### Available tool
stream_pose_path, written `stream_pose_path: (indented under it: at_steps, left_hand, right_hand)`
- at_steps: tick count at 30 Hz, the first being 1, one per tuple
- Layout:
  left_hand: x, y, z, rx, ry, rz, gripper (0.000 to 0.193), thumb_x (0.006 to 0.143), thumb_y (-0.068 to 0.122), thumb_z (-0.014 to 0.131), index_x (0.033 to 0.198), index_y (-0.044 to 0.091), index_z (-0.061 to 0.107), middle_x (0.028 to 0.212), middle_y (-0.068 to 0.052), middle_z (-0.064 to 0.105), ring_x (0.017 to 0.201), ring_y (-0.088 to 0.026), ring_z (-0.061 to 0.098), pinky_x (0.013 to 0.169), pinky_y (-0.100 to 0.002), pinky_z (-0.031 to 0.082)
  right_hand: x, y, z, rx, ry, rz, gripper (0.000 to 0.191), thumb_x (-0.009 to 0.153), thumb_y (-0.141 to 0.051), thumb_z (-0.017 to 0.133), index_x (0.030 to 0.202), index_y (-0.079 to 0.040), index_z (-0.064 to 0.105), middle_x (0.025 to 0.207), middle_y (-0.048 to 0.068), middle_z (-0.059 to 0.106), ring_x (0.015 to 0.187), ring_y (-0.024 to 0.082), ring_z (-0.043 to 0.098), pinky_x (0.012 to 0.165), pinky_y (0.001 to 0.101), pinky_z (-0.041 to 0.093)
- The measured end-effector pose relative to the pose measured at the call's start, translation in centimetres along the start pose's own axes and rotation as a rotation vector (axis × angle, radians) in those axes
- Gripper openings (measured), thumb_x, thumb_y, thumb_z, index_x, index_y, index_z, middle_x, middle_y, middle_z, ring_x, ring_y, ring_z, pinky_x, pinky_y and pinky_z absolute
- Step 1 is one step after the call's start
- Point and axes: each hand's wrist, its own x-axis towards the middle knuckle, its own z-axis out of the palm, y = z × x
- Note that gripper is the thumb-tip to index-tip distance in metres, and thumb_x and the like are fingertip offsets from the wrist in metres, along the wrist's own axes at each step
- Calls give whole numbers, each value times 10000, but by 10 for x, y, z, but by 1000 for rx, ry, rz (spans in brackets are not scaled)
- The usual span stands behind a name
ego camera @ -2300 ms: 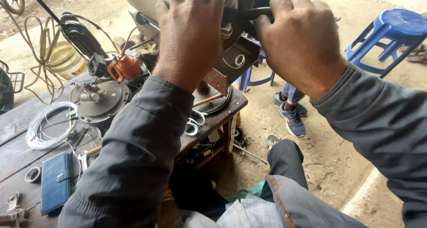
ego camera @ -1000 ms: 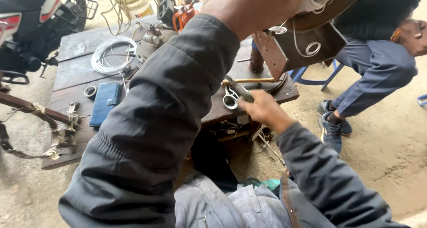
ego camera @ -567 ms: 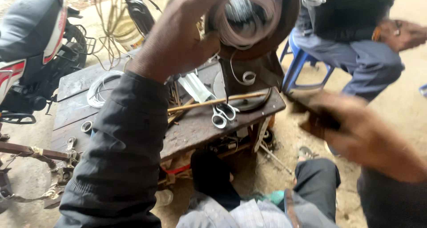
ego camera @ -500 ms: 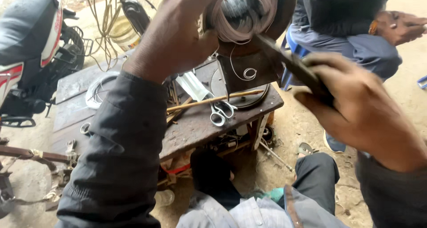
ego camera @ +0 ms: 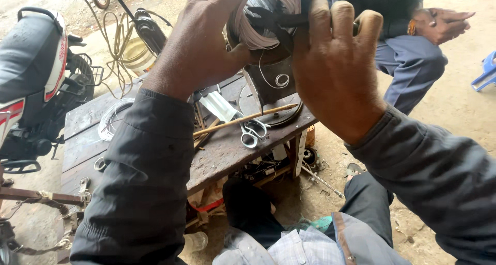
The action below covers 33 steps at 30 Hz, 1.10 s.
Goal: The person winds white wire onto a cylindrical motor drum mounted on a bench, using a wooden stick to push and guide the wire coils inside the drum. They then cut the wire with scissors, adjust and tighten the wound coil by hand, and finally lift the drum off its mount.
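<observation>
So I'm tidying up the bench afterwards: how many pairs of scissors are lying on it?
1: the scissors lie near the front edge of the wooden bench, beside a thin wooden stick. The arms cover part of the bench, so more may be hidden.

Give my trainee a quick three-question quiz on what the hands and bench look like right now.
1. True or false: the left hand grips the round wire-wound motor part.
2. Which hand presses a dark tool against the windings? A) left B) right
3. What shiny tool lies on the wooden workbench beside the thin wooden stick?

Key: 1 true. 2 B, the right hand. 3 scissors.
</observation>
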Motion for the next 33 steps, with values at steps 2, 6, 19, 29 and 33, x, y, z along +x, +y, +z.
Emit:
stream_pose_path:
  at_steps: [2, 6, 19, 29, 33]
  left_hand:
    - [1, -1, -1, -16, -3, 3, 670, 794, 31, 807, 1410, -2, 544, 1333, -226, 633, 1322, -432, 563, 1137, -476, 481]
    - [1, -3, -2, -53, -54, -85, 534, 826, 58, 781, 1329, 23, 608, 1241, -217, 681, 1202, -420, 618, 1060, -473, 504]
    - [-2, -11, 3, -30, -9, -6, 614, 814, 66, 804, 1379, -10, 576, 1327, -218, 666, 1286, -423, 598, 1115, -490, 483]
    - [5, -9, 6, 69, -37, -44, 693, 760, 278, 995, 1316, 26, 666, 1191, -174, 714, 1109, -392, 666, 942, -495, 518]
    - [16, -16, 12, 139, -42, -38, 680, 715, 353, 1000, 1266, 73, 715, 1102, -136, 738, 998, -373, 693, 811, -490, 522]
  right_hand:
    - [0, 3, -3, 49, -11, 15, 188, 1024, -131, 618, 1076, 43, 668, 1267, 203, 582, 1062, 261, 484, 879, 434, 349]
    - [-2, 9, -1, 108, 25, 38, 129, 1051, -74, 589, 1086, 26, 663, 1298, 190, 585, 1113, 248, 481, 878, 420, 326]
    - [11, 4, 7, -77, 120, -40, 157, 1000, -68, 583, 1052, 64, 650, 1220, 171, 527, 1061, 263, 480, 845, 385, 360]
    - [20, 7, 11, 7, 23, -13, 160, 967, -209, 673, 916, -58, 688, 1049, 107, 606, 917, 235, 580, 659, 353, 430]
    - [27, 17, -1, 76, -33, 3, 261, 1053, -260, 676, 874, -75, 719, 944, 94, 645, 781, 219, 626, 622, 360, 485]
